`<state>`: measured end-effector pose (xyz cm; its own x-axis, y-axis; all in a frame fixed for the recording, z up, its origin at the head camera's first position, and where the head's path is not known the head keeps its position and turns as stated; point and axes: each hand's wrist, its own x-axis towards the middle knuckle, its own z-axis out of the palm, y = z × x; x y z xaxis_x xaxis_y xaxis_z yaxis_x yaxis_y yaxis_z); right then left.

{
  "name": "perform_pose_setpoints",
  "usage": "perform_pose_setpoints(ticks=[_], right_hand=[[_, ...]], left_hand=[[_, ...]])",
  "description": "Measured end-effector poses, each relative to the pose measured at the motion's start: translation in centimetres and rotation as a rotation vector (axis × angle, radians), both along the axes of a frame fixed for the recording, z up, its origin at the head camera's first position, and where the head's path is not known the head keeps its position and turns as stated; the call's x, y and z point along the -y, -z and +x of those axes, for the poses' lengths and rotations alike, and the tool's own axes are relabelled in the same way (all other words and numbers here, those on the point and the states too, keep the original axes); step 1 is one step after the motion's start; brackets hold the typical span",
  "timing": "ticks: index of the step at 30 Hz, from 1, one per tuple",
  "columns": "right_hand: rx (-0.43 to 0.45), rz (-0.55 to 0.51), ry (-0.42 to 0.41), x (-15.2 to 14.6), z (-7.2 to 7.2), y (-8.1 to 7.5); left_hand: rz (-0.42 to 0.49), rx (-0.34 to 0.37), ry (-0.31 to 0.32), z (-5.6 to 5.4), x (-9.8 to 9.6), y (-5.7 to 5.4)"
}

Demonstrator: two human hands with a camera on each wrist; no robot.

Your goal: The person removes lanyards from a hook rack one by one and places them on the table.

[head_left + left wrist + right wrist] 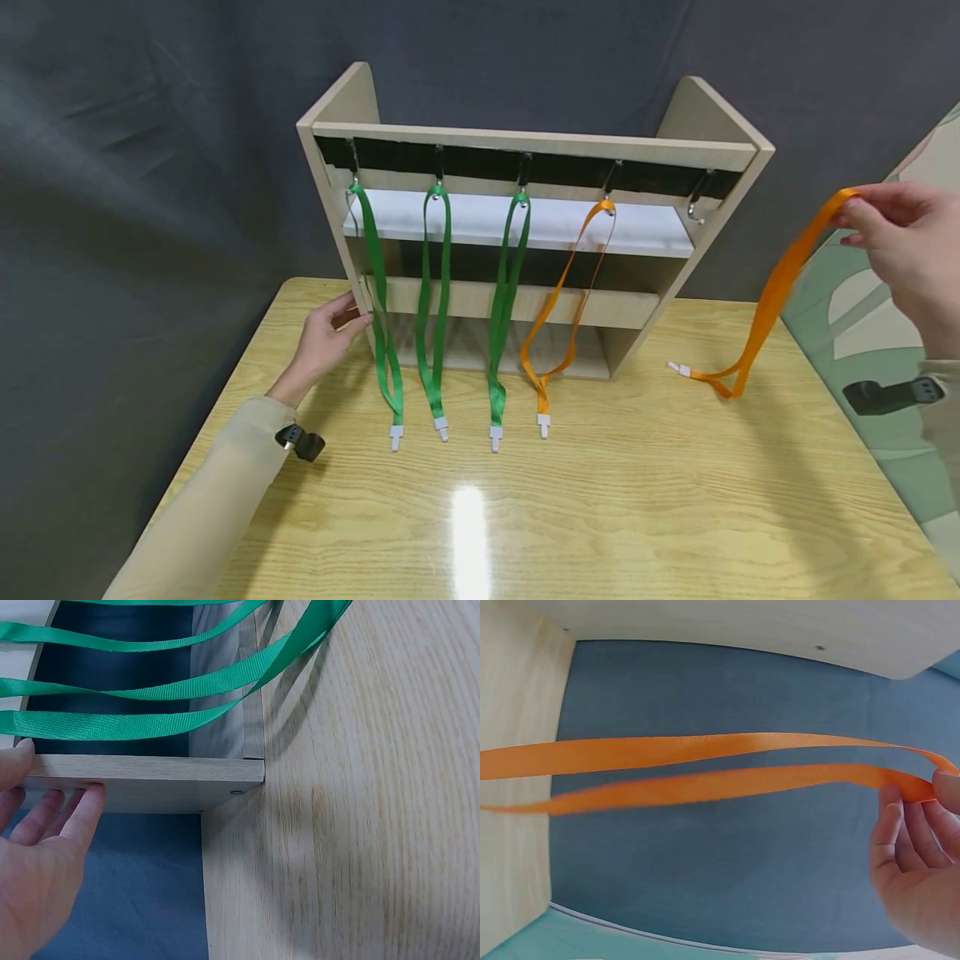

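Note:
My right hand [915, 242] pinches an orange lanyard [776, 292] by the top of its loop, out to the right of a wooden rack [532, 142]. The lanyard's white clip [678, 368] dangles low over the table. In the right wrist view the two orange straps [727, 746] run apart from the fingertips. My left hand [326, 337] holds the rack's left side panel [150, 766], thumb on the front edge and fingers along the outer face. Green lanyards [378, 275] hang from the three left hooks, an orange lanyard [555, 300] from the fourth. The rightmost hook [696, 208] is bare.
The rack stands on a light wooden table [600, 492], near its back edge. Dark cloth [187, 150] covers the space behind and to the left. At the right lies a green patterned surface [847, 292] beyond the table edge.

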<state>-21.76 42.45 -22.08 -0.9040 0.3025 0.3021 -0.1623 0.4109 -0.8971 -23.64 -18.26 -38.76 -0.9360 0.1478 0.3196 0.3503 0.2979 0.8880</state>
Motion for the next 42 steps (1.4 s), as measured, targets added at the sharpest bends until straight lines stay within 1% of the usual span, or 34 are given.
perform_pose_setpoints(ticks=[2,5,9,13,14,19,27,34,38,42], right_hand=[[0.053,0.056,0.03,-0.1,-0.1,0.4],[0.1,0.087,0.043,-0.3,-0.3,1.2],[0.125,0.056,0.019,-0.4,-0.6,2.3],[0.155,0.058,-0.005,-0.3,-0.8,3.6],[0.163,0.052,-0.013,-0.3,-0.8,3.9],[0.208,0.102,-0.042,-0.4,-0.2,5.4],[0.257,0.25,-0.048,-1.6,0.8,8.1],[0.277,0.37,-0.053,-2.5,1.8,11.2],[0.288,0.439,-0.08,-2.5,2.2,13.6],[0.286,0.535,-0.11,-2.4,2.5,16.1]], left_hand=[[-0.002,0.0,-0.001,0.0,0.0,0.0],[-0.004,0.001,-0.001,0.0,0.0,-0.1],[-0.01,0.004,-0.004,0.1,-0.1,-0.1],[-0.014,0.01,-0.011,0.2,-0.1,-0.2],[-0.015,0.012,-0.012,0.2,-0.1,-0.2],[-0.021,0.013,-0.015,0.2,-0.2,-0.2],[-0.022,-0.003,-0.013,0.1,-0.2,-0.1],[-0.024,-0.005,-0.011,0.1,-0.2,-0.1],[-0.017,0.001,-0.014,0.2,-0.1,-0.1],[-0.007,0.001,-0.012,0.0,-0.1,0.1]])
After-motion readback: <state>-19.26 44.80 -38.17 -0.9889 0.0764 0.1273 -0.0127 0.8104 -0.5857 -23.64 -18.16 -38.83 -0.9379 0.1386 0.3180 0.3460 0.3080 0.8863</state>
